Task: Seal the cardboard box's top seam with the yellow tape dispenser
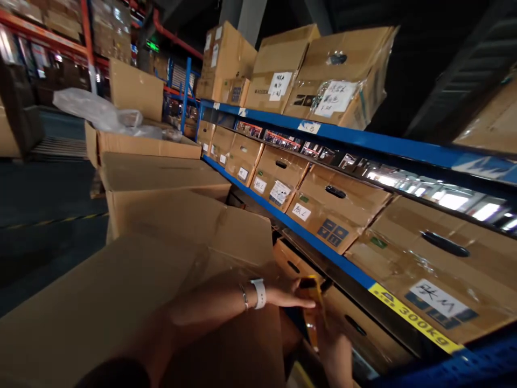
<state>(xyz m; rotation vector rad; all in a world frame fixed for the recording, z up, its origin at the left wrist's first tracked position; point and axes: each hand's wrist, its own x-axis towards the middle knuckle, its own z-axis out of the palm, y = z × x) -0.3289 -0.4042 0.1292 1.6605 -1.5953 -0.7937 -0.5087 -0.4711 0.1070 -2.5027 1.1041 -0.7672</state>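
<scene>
Low in the frame, right of centre, the left hand (287, 296) (watch on its wrist) and right hand (331, 345) both seem to grip a small yellow packet (310, 288) beside the blue shelf beam (323, 249). Squeezed between cartons, it could snag and slip.

A blue rack (347, 137) runs along the right, its lower beam bearing a yellow 300kg label (416, 319). Taped cartons (347, 70) with white paper notes sit on its top shelf. On the middle shelf a row of brown boxes (335, 210) with handle slots and small handwritten labels leans outward over the front edge. To the left, open cartons (161, 183) stand stacked on the floor, the farthest holding crumpled clear plastic (97, 110). Beyond them lies dark floor (44, 199) with a yellow line, and a red rack (60, 37) stands in the far left corner.
</scene>
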